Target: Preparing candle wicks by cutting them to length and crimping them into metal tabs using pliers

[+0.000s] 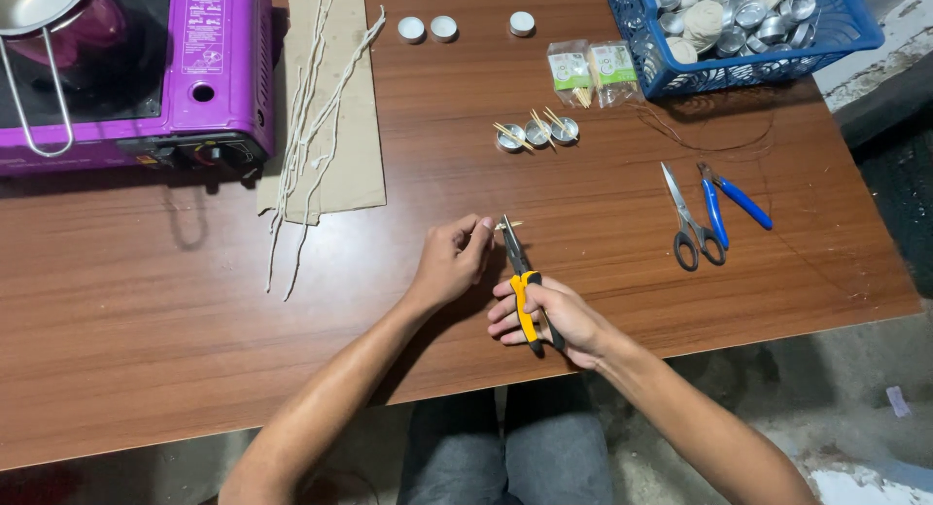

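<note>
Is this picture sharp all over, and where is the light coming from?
Head view: mostly sharp; the left hand and the right hand with yellow-handled pliers are clear, though the small stick at their tip is too fine to make out. Soft shadows fall toward the viewer below the purple stove, so the light seems to come from above and beyond. A faint sheen lies on the table; edges bend slightly.

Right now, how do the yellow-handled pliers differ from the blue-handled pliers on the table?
The yellow-handled pliers are held in the right hand, while the blue-handled pliers lie untouched on the table beside the grey scissors. The yellow-handled pliers' tip meets a small wooden stick pinched by the left hand; the blue-handled pliers grip nothing. The blue handles lie spread apart; the yellow ones are enclosed by fingers. Both are small hand tools with dark metal heads.
</note>
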